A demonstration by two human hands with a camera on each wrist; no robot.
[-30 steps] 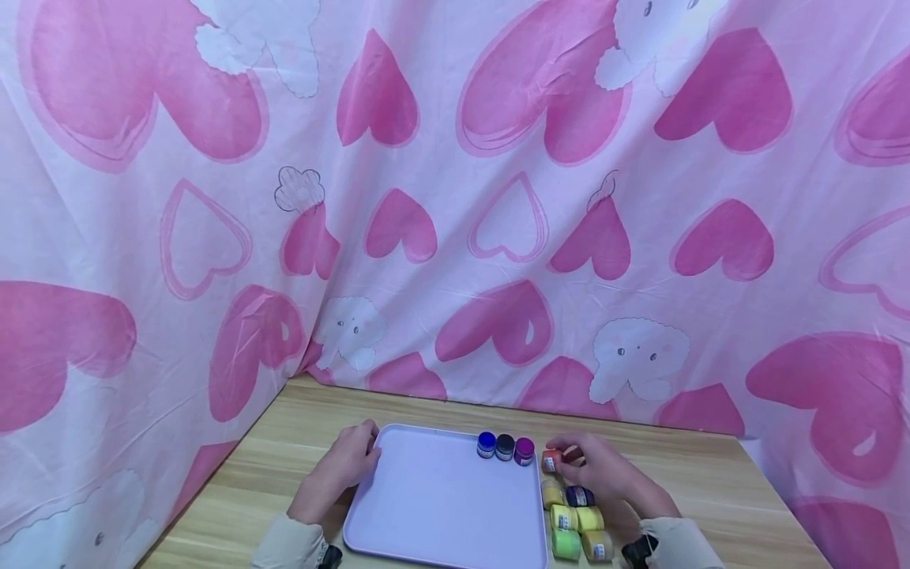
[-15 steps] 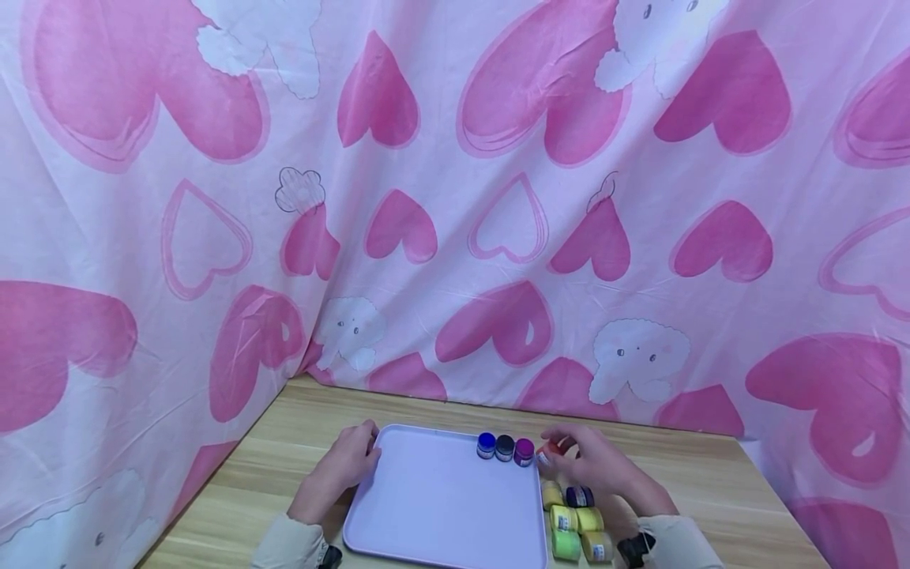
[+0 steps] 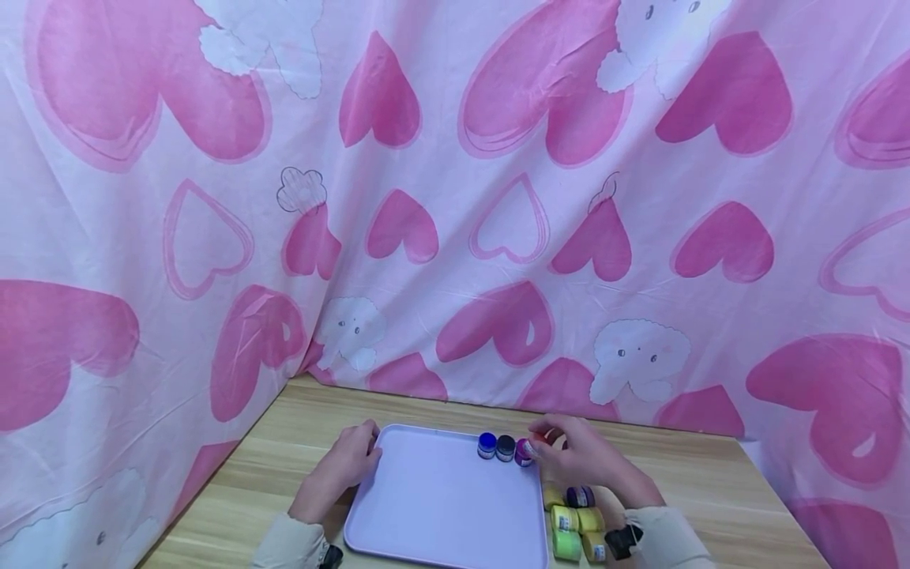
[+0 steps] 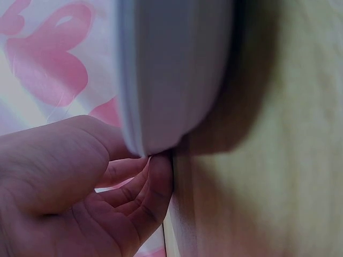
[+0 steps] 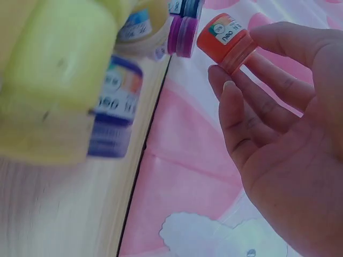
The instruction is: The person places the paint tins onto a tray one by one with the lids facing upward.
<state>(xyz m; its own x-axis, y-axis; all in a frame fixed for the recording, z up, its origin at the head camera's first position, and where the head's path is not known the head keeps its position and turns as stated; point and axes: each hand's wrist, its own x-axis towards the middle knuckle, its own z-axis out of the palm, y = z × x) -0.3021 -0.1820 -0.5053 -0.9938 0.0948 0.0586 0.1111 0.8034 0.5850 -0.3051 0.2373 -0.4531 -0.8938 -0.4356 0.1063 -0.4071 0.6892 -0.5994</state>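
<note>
My right hand (image 3: pixel 577 452) pinches a small orange paint jar (image 5: pixel 222 40) between thumb and fingertips, above the far right corner of the pale lilac tray (image 3: pixel 441 506). In the right wrist view the jar is tilted, its label showing. Beside it on the tray stand a magenta jar (image 3: pixel 524 453), a black jar (image 3: pixel 505 448) and a blue jar (image 3: pixel 486 446) in a row. At the tray's left side my left hand (image 3: pixel 350 457) grips the rim, thumb over the edge; in the left wrist view its fingers (image 4: pixel 158 187) curl at the tray's underside.
Right of the tray, several more jars lie close together on the wooden table (image 3: pixel 718 506): a dark purple jar (image 3: pixel 580 496), yellow jars (image 3: pixel 565 518) and a green jar (image 3: pixel 566 545). A pink heart-patterned cloth (image 3: pixel 490 320) hangs behind and at the left.
My right hand has lifted the orange jar from the right of the tray and moved it up and left, to beside the magenta jar. The left hand stays at the tray's rim.
</note>
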